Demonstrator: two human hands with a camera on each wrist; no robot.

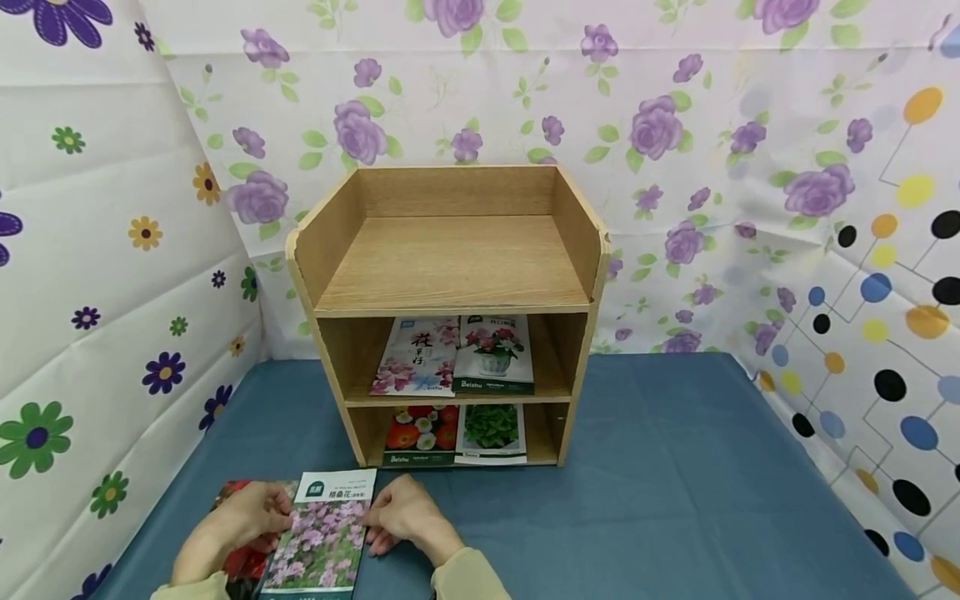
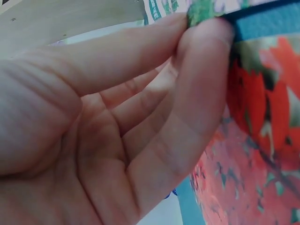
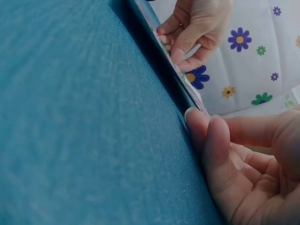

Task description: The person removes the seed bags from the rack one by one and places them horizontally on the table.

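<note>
A flower seed packet (image 1: 318,542) with pink blossoms and a white top band is held by both hands at the front left of the table. At its left edge my left hand (image 1: 243,518) pinches it between thumb and finger, as the left wrist view also shows. My right hand (image 1: 411,515) pinches the opposite edge. In the right wrist view the packet is tilted, with its edge close over the blue cloth (image 3: 93,122). A red-flowered packet (image 2: 262,173) lies beneath the left hand, partly hidden by that hand and the pink packet.
Behind the hands stands a wooden shelf (image 1: 450,262). Its middle level holds a pink-white packet (image 1: 416,358) and a potted-flower packet (image 1: 495,354). On the bottom level are a red-orange flower packet (image 1: 422,433) and a green leaf packet (image 1: 491,429). Patterned cloth walls surround the table.
</note>
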